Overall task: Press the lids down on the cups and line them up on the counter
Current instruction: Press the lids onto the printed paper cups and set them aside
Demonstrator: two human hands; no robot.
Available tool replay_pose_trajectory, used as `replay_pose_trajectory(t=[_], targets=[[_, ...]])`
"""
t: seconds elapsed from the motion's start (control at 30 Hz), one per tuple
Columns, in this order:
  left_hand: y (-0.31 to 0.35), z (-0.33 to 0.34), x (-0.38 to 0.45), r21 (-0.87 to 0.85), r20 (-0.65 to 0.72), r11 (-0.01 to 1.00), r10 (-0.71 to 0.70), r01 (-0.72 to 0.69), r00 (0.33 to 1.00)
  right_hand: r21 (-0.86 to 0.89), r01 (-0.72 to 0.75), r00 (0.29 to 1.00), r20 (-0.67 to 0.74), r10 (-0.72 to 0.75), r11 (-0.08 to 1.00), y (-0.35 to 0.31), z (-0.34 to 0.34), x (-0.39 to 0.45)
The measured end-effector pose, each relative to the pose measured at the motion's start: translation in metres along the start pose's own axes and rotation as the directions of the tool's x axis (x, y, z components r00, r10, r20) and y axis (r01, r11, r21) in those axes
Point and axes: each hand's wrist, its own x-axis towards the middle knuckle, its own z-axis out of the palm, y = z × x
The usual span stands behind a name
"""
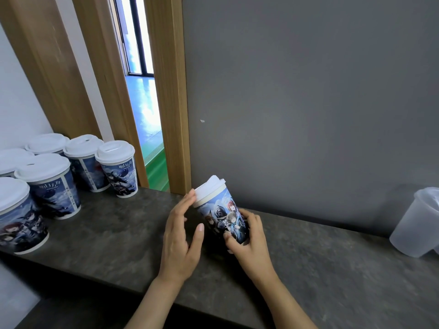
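On the dark counter (308,269), the right hand (249,243) grips the printed cup (223,217), which is tilted; the left hand (180,233) has straight fingers touching its white lid (209,188). Left of that cup stand six lidded cups (50,184). Far right of it sits one translucent plastic container (415,224).

Blue printed cups, white lids, dark mottled desk.

The held cup (222,218) carries a blue print of cartoon figures, one red-haired, one dark-hooded, with a cream band under its white lid (210,188). The cups at nine o'clock (57,186) show the same blue-and-white print with dark figures and pale lettering, each capped by a white lid. The desk (332,269) is dark grey-brown, mottled like stone. The wall (308,91) at twelve o'clock is plain grey. The door frame (171,103) is light wood-grain. The floor (145,110) beyond shines green. The tub (418,224) at three o'clock is frosted, translucent white.
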Motion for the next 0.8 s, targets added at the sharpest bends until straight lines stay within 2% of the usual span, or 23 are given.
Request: replay_pose_trajectory(t=[0.13,0.3,0.47,0.6,0.8], targets=[[-0.0012,-0.0001,-0.0002,-0.012,-0.005,1.0,0.012,-0.012,1.0,-0.07,0.039,0.998,0.046,-0.036,0.997,0.0044,0.002,0.0014],[-0.0018,0.0003,-0.0006,-0.033,-0.023,0.998,-0.045,0.044,0.999,-0.018,-0.02,1.0,0.004,0.02,1.0,0.0043,0.0009,-0.0006],[-0.0027,0.0017,-0.0015,-0.056,0.012,0.99,-0.132,0.132,0.991,0.078,-0.055,0.995,0.081,0.049,0.995,0.0013,-0.0045,-0.0015],[-0.002,0.0009,-0.0001,-0.033,0.001,0.998,-0.061,0.061,0.998,0.097,-0.072,0.992,0.115,0.06,0.993,0.0016,-0.003,0.0],[-0.0011,0.001,-0.0024,-0.001,0.045,0.996,0.089,-0.09,0.995,0.004,-0.021,0.983,0.183,0.02,1.0,0.0057,0.002,-0.0009]])
